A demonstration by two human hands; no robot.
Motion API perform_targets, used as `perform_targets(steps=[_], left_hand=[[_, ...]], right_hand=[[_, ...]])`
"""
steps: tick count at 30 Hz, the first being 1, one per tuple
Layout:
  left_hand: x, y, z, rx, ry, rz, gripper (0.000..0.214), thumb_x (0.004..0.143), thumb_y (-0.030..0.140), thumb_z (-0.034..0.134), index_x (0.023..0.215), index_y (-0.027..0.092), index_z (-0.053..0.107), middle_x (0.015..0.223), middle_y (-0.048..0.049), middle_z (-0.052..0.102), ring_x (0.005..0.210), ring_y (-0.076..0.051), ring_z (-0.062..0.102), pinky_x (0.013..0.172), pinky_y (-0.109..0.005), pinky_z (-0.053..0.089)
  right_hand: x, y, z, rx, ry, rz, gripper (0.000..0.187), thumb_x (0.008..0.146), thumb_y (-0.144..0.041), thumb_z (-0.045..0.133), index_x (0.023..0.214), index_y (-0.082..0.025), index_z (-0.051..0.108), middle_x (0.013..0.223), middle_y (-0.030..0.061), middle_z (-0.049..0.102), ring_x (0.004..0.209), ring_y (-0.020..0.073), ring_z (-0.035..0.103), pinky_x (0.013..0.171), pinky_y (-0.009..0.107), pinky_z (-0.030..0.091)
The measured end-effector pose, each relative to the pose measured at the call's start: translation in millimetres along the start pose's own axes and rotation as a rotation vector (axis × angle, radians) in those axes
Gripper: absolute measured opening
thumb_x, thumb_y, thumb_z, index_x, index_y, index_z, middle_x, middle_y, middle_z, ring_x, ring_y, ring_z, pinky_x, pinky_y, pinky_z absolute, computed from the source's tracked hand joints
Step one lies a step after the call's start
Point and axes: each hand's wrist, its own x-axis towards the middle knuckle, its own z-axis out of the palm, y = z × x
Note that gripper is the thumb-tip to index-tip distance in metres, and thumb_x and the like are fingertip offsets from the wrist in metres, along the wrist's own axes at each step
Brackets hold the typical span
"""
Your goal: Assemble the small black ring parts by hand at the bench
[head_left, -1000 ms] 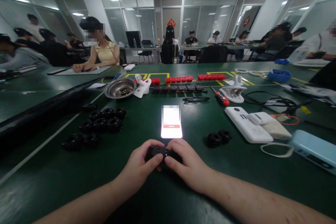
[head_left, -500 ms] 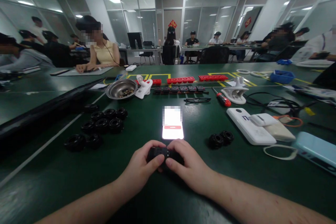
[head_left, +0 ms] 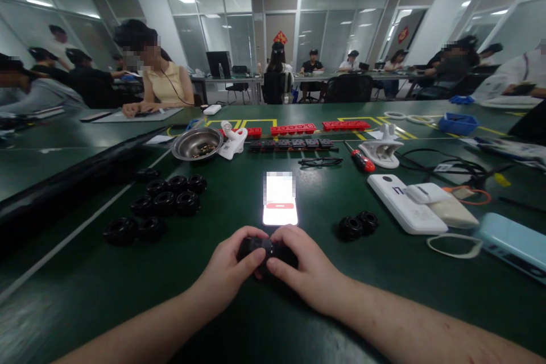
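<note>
Both my hands meet over a small black part (head_left: 265, 249) on the green table (head_left: 239, 318), just in front of me. My left hand (head_left: 226, 273) curls round its left side with the thumb on top. My right hand (head_left: 309, 270) grips its right side, fingers bent. A lit phone (head_left: 280, 199) lies flat just beyond my fingers. Several black rubber wheels (head_left: 164, 202) sit in a cluster to the left, and two more black wheels (head_left: 357, 224) lie to the right.
Farther back are a steel bowl (head_left: 197, 143), red and black part strips (head_left: 294, 136), a red-handled screwdriver (head_left: 360, 158), white clips, a white power bank (head_left: 405, 203), cables and a light blue case (head_left: 512, 242). Several people sit at tables around.
My hands stay on the black part, hardly shifting. The person in yellow at the far left leans slightly further left.
</note>
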Motion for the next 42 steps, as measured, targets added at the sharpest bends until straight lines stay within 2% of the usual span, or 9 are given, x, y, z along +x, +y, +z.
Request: perform_targets(steps=[5,8,14,21,24,28,34,39,42], left_hand=[[-1.5,-0.5,1.5,0.015,-0.01,0.0,0.028,0.074,0.037,0.053,0.094,0.018,0.05,0.078,0.0007,0.055,0.059,-0.012,0.054,0.058,-0.026,0.044],[-0.2,0.1,0.5,0.013,-0.01,-0.012,0.029,0.074,0.038,0.053,0.094,0.018,0.05,0.081,-0.0003,0.056,0.059,-0.012,0.055,0.059,-0.027,0.045],[0.8,2.3,0.3,0.006,0.012,-0.009,0.028,0.073,0.039,0.053,0.091,0.018,0.051,0.075,0.001,0.056,0.059,-0.013,0.055,0.056,-0.025,0.045],[-0.4,2.2,1.2,0.019,0.003,-0.025,0.03,0.073,0.038,0.053,0.094,0.017,0.05,0.077,0.0002,0.055,0.06,-0.012,0.054,0.059,-0.027,0.045],[1.4,1.3,0.1,-0.015,-0.024,-0.035,0.028,0.073,0.037,0.053,0.094,0.017,0.05,0.081,-0.0005,0.055,0.061,-0.012,0.055,0.058,-0.026,0.045],[0.8,0.3,-1.0,0.003,-0.002,-0.001,0.026,0.074,0.036,0.053,0.092,0.018,0.051,0.078,0.0007,0.055,0.061,-0.012,0.054,0.057,-0.025,0.045],[-1.8,1.7,0.0,0.017,0.006,-0.007,0.028,0.074,0.037,0.053,0.094,0.018,0.051,0.077,0.0003,0.056,0.061,-0.013,0.056,0.06,-0.028,0.046],[0.6,1.2,-1.4,0.023,-0.026,-0.023,0.027,0.076,0.036,0.052,0.096,0.017,0.05,0.082,-0.0008,0.056,0.061,-0.012,0.056,0.06,-0.027,0.046],[1.1,0.6,-2.2,0.03,-0.012,-0.012,0.027,0.075,0.037,0.052,0.094,0.017,0.05,0.077,0.0007,0.056,0.06,-0.012,0.055,0.059,-0.027,0.045]], right_hand=[[1.5,3.9,0.7,-0.004,-0.013,-0.017,0.018,0.083,-0.029,0.046,0.07,-0.017,0.048,0.077,0.0022,0.049,0.075,0.0171,0.046,0.066,0.03,0.038],[1.4,4.7,0.7,0.003,0.007,-0.017,0.007,0.079,-0.024,0.054,0.077,-0.017,0.051,0.082,0.0027,0.05,0.079,0.0175,0.046,0.069,0.03,0.038],[-0.8,1.0,0.1,0.015,0.019,-0.013,0.023,0.072,-0.024,0.061,0.092,-0.019,0.05,0.089,0.0031,0.051,0.082,0.0182,0.047,0.071,0.031,0.038],[1.4,4.0,-0.3,0.003,0.002,-0.038,0.016,0.083,-0.028,0.046,0.072,-0.018,0.049,0.078,0.0023,0.05,0.076,0.0174,0.046,0.068,0.03,0.038],[2.1,4.8,0.0,0.027,0.014,-0.032,0.007,0.077,-0.023,0.054,0.081,-0.018,0.051,0.083,0.0027,0.051,0.079,0.0175,0.047,0.07,0.03,0.038],[1.2,3.1,0.1,0.022,0.006,-0.029,0.022,0.073,-0.023,0.06,0.092,-0.019,0.05,0.088,0.0029,0.051,0.081,0.018,0.047,0.071,0.031,0.038],[0.8,2.6,0.1,-0.011,-0.008,-0.008,0.016,0.084,-0.028,0.044,0.073,-0.017,0.049,0.078,0.0022,0.05,0.076,0.0172,0.046,0.069,0.03,0.038],[1.6,3.6,1.2,0.016,0.009,-0.009,0.005,0.079,-0.021,0.054,0.077,-0.017,0.05,0.082,0.0024,0.05,0.078,0.017,0.047,0.07,0.03,0.038],[0.8,3.2,0.9,0.031,0.038,-0.011,0.016,0.073,-0.018,0.06,0.086,-0.019,0.05,0.087,0.0024,0.05,0.08,0.0171,0.046,0.07,0.03,0.039]])
